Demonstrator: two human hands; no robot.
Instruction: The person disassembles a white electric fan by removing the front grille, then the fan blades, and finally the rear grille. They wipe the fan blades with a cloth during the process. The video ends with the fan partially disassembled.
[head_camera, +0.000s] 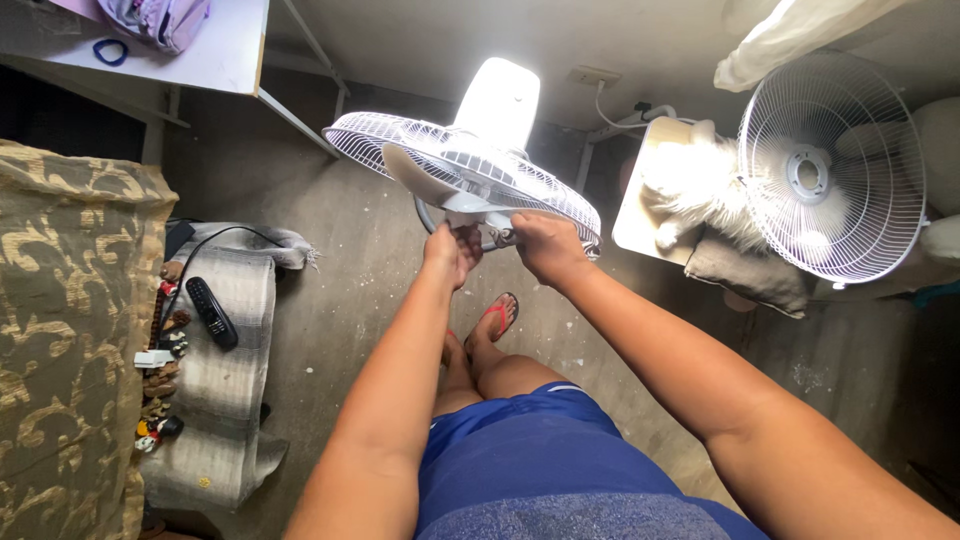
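A: Where are your hands right now?

B: Both of yours are up at the white fan (470, 165) in the middle of the scene, at the near edge of its rear grille. Your left hand (452, 252) is curled round the near rim below the blade; your right hand (545, 245) is just beside it, fingers clenched on the same rim, pinching a small metal clip (503, 237).

A: How does the fan sit?

B: It is tilted, so you look across the grille, with the blade (425, 175) bare on top and the white motor housing (497, 100) beyond, on the far side. The front guard (832, 167) is off, leaning upright well apart at the far right, against a cushion (752, 270) and a pale furry thing (690, 180).

A: What lies around you?

B: Your legs in blue shorts (540, 460) reach forward under the fan, a foot in a red sandal (497, 315) on the concrete floor (350, 300). On the left a grey striped cloth (225, 380) carries a black remote control (212, 313) and a row of small figurines (160, 380). Further left is a gold-patterned fabric (60, 330); far left, a white table (215, 45).
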